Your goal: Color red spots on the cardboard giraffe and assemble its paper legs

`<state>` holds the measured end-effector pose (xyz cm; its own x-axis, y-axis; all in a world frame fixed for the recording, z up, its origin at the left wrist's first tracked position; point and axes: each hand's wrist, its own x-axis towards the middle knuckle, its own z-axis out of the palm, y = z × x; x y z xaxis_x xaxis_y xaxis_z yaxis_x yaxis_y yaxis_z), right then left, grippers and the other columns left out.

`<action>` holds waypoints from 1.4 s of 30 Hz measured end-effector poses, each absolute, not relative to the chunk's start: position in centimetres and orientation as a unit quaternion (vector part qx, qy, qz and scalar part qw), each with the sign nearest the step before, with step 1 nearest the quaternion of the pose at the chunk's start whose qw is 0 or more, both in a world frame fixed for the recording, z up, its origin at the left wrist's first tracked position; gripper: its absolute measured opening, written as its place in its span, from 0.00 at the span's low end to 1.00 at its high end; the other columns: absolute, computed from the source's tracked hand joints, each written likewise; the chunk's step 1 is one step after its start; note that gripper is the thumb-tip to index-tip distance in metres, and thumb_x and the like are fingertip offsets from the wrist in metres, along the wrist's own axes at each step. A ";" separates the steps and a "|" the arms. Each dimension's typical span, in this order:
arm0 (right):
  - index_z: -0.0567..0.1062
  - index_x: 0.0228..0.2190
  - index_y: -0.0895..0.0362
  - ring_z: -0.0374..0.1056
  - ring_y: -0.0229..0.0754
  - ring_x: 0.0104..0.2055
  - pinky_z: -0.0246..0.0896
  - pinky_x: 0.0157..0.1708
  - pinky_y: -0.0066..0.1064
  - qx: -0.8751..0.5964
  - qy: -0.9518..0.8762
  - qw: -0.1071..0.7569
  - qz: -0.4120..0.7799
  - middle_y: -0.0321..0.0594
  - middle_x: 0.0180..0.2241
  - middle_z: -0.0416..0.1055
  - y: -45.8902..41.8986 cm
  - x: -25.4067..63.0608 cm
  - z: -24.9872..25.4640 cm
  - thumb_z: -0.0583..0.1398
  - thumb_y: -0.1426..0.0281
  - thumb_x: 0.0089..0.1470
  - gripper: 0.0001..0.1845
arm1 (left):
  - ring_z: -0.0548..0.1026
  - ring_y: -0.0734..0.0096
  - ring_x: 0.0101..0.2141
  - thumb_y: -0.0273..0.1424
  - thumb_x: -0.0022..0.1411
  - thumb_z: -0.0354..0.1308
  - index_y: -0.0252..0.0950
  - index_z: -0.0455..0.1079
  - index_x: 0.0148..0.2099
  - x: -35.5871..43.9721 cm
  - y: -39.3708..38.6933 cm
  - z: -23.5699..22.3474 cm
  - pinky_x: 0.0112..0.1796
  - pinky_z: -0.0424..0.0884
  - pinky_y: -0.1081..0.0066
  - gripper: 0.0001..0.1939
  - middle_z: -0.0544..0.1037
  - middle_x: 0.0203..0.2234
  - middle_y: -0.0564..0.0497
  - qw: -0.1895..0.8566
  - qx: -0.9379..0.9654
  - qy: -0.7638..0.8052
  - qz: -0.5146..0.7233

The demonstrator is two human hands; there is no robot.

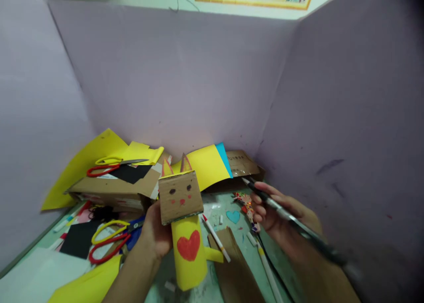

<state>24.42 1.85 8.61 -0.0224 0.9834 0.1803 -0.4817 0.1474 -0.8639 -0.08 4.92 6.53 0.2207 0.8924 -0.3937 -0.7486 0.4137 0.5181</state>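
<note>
My left hand (155,234) grips a handmade paper cat (185,223) from behind. The cat has a brown cardboard box head with two pointed ears, drawn eyes, nose and pink cheeks, and a yellow paper tube body with a red heart (188,246). My right hand (280,212) is to the right of the cat, apart from it, and holds a dark marker pen (265,197) with its tip pointing up and left towards the cat's head.
Lilac partition walls (185,82) close in the desk on three sides. Yellow paper sheets (208,166), a cardboard box (115,188), two red-and-yellow scissors (109,241), black paper, loose markers (217,239), a blue paper heart (233,216) and cardboard strips (235,267) litter the green desk.
</note>
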 end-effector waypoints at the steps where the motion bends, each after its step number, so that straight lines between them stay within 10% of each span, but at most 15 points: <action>1: 0.82 0.36 0.56 0.70 0.40 0.23 0.70 0.21 0.31 -0.270 -0.395 0.639 0.602 0.40 0.26 0.75 1.7 24.3 8.9 0.65 0.67 0.44 0.14 | 0.79 0.59 0.21 0.28 0.64 0.44 0.32 0.73 0.24 0.0 4.7 6.8 0.29 0.76 0.59 0.21 0.81 0.18 0.43 0.767 0.108 0.343 0.532; 18: 0.80 0.38 0.50 0.76 0.39 0.32 0.72 0.36 0.28 -0.302 -0.408 0.774 0.378 0.36 0.26 0.80 2.5 17.8 8.7 0.67 0.55 0.51 0.15 | 0.79 0.58 0.25 0.35 0.63 0.49 0.27 0.77 0.31 0.0 4.4 6.4 0.33 0.74 0.63 0.19 0.82 0.22 0.40 0.786 0.146 0.322 0.507; 42: 0.74 0.22 0.53 0.68 0.36 0.24 0.63 0.26 0.23 -0.408 -0.443 0.752 0.269 0.31 0.20 0.72 1.3 13.7 7.2 0.62 0.67 0.51 0.08 | 0.82 0.48 0.33 0.32 0.60 0.51 0.29 0.77 0.34 1.5 3.9 7.5 0.37 0.76 0.56 0.15 0.82 0.20 0.41 0.761 0.109 0.372 0.521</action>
